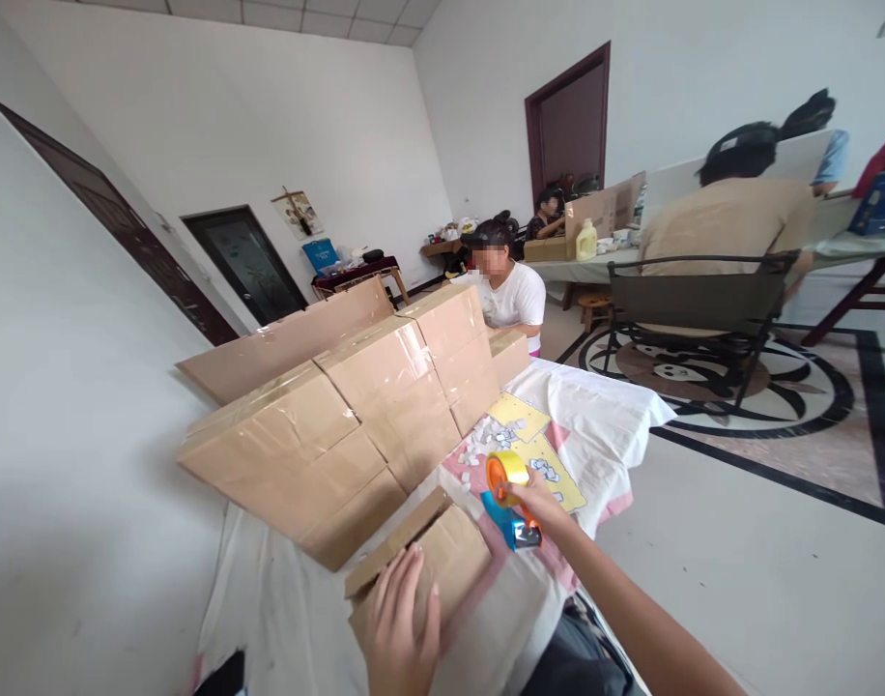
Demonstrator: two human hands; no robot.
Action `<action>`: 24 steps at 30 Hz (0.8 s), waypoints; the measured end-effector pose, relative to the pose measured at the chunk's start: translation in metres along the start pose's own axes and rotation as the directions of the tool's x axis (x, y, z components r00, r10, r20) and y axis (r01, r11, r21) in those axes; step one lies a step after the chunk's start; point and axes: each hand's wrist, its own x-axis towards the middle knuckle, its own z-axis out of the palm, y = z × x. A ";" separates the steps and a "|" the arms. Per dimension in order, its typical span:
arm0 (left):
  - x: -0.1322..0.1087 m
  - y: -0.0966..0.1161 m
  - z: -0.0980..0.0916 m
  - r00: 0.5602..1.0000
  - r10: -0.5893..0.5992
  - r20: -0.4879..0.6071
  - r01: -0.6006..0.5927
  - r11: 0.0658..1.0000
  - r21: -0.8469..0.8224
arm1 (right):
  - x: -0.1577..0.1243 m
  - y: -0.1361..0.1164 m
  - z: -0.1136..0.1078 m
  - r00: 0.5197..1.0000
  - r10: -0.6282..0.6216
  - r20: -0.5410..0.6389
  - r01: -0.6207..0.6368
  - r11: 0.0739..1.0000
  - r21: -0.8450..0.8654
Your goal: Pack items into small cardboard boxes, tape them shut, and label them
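My left hand (pixel 400 619) lies with its fingers stretched over a small cardboard box (pixel 453 556) at the front of the table. One flap (pixel 395 543) of that box stands slightly raised, leaving a dark gap. To the right, my right hand (pixel 535 495) is closed around a tape dispenser (pixel 499 520), blue with orange parts and a roll of yellow tape (pixel 511 468). The dispenser is held just beside the box, over the cloth. Part of its handle is hidden by my fingers.
Stacked taped cardboard boxes (pixel 385 387) form a wall at the table's left and back. Small white scraps (pixel 482 443) lie on the yellow-patterned tablecloth (pixel 558 474). Across the table sits a person in a white shirt (pixel 519 300). Another person sits in a chair (pixel 693 300) at the right.
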 end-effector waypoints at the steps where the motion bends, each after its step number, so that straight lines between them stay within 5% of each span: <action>1: 0.005 0.008 -0.004 0.997 0.017 -0.069 -0.022 0.997 -0.070 | -0.008 -0.005 -0.001 1.000 0.001 0.028 -0.002 1.000 0.022; 4: 0.022 0.043 -0.009 0.995 -0.026 -0.093 0.002 0.969 -0.247 | -0.037 -0.024 0.002 0.991 -0.040 0.132 0.030 0.997 0.073; 6: 0.033 0.072 -0.006 0.993 -0.089 0.071 0.109 0.931 -0.350 | -0.057 -0.036 0.005 0.980 -0.089 0.178 0.077 0.994 0.077; 9: 0.040 0.109 0.006 0.924 -0.157 0.349 0.333 0.778 -0.532 | -0.082 -0.045 0.006 0.960 -0.169 0.225 0.172 0.985 0.007; 12: 0.034 0.130 0.021 0.865 -0.225 0.449 0.490 0.573 -0.657 | -0.093 -0.034 0.000 0.945 -0.211 0.251 0.230 0.972 -0.050; 19: 0.017 0.149 0.036 0.776 -0.444 0.448 0.617 0.386 -0.685 | -0.087 0.024 -0.022 0.940 -0.341 -0.013 0.326 0.909 -0.259; 24: 0.000 0.164 0.042 0.769 -0.452 0.453 0.626 0.387 -0.677 | -0.058 -0.007 -0.022 0.947 -0.229 -0.226 0.188 0.964 -0.189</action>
